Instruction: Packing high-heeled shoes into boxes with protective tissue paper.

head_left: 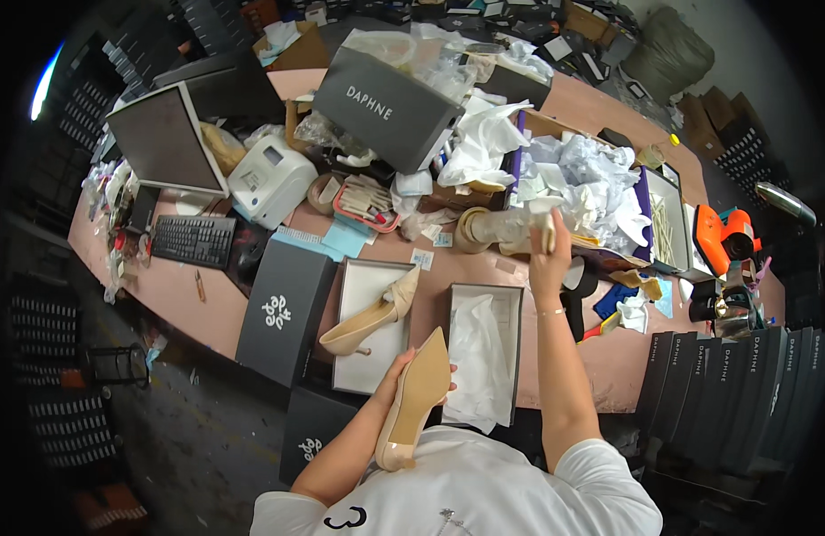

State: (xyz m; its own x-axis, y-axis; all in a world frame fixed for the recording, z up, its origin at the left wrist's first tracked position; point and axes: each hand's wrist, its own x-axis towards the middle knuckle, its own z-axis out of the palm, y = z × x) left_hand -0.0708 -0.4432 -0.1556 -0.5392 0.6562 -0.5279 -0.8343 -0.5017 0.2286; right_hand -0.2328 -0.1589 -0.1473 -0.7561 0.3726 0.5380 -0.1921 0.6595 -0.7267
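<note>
My left hand (402,373) grips a beige pointed-toe pump (414,393) close to my body, its sole turned up and its toe pointing away from me. The matching beige pump (375,314), with a bow-like detail near the toe, lies in an open shoe box lid or tray (351,295). Beside it stands an open shoe box (514,357) holding white tissue paper (478,357). My right hand (550,257) is stretched out over the table, its fingers closed round a small pale thing I cannot make out. A clear plastic bottle (511,228) lies just left of it.
Beyond my right hand is a bin of crumpled white paper (578,174). A large dark shoe box (386,107) stands at the back. To the left are a monitor (167,138), keyboard (194,241) and label printer (271,181). Upright dark boxes (716,380) line the right edge.
</note>
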